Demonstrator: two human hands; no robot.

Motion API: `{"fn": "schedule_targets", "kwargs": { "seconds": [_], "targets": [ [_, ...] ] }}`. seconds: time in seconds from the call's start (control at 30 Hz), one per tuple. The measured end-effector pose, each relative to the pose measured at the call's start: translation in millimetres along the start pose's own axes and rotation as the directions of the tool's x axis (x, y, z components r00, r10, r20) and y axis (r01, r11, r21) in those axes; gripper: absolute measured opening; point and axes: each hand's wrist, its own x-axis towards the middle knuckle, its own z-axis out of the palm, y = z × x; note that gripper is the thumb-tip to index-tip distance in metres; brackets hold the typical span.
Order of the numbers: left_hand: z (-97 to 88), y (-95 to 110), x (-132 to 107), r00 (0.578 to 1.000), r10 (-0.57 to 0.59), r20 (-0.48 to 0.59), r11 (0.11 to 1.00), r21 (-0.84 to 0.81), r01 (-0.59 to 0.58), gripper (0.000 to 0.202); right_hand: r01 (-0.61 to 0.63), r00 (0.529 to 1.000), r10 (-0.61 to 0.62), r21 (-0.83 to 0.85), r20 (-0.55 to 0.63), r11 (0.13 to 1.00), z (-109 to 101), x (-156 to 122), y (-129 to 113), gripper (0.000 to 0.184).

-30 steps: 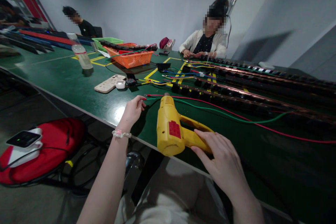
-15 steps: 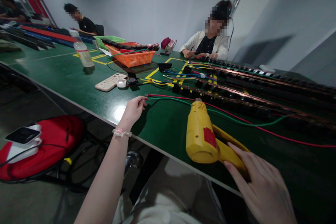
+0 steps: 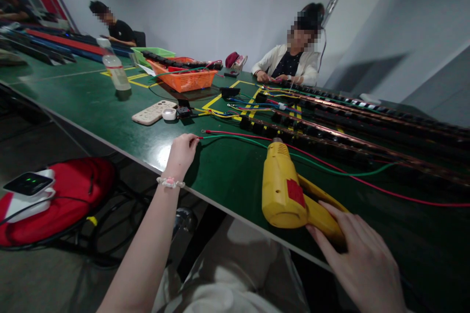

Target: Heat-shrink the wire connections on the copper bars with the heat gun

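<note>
My left hand [image 3: 183, 152] pinches the end of a green wire [image 3: 235, 138] just above the green tabletop. Beside it lies a red wire [image 3: 323, 160] with a metal ring terminal at its tip, free of my fingers. On the right, my right hand [image 3: 363, 254] is wrapped round the handle of a yellow heat gun [image 3: 281, 186], which has a red label on its side. The gun's nozzle points away from me, close to the two wires. Some fingers of my right hand are hidden behind the handle.
Long black strips with copper wires [image 3: 360, 142] run along the right. Further left are a phone [image 3: 152, 112], a white earbud case [image 3: 169, 114], a bottle [image 3: 116, 72] and an orange basket [image 3: 183, 80]. A co-worker [image 3: 290, 61] sits opposite. A red stool [image 3: 73, 195] stands lower left.
My left hand has drawn slightly to the left with the green wire's end. The heat gun stays almost in place under my right hand.
</note>
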Motion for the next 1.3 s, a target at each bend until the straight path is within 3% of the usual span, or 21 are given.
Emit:
{"fn": "schedule_targets", "kwargs": {
  "seconds": [0.43, 0.63, 0.8, 1.0, 1.3],
  "targets": [
    [-0.8, 3.1, -0.2, 1.0, -0.018, -0.019, 1.0, -0.022, 0.018, 0.025, 0.01, 1.0, -0.01, -0.025, 0.0, 1.0, -1.4, 0.5, -2.4, 0.051],
    [0.6, 0.9, 0.6, 1.0, 0.01, -0.004, 1.0, -0.008, -0.01, 0.024, 0.054, 0.999, -0.054, -0.07, -0.001, 0.996, -4.0, -0.3, -19.7, 0.049],
    [0.5, -0.3, 1.2, 0.999, 0.019, 0.045, 1.0, -0.013, -0.018, 0.025, 0.088, 0.996, -0.088, -0.058, -0.008, 0.994, -4.7, 0.2, -27.8, 0.048],
    [-0.1, 4.9, -0.9, 0.971, 0.157, 0.182, 0.987, -0.006, -0.159, 0.031, 0.154, 0.988, -0.155, -0.06, -0.015, 0.986, -6.2, 0.3, -29.2, 0.052],
    [3.4, 3.0, -0.1, 0.973, 0.152, 0.173, 0.988, -0.009, -0.153, 0.031, 0.158, 0.987, -0.159, 0.037, 0.006, 0.987, 2.5, 12.7, -47.0, 0.053]
  ]
}}
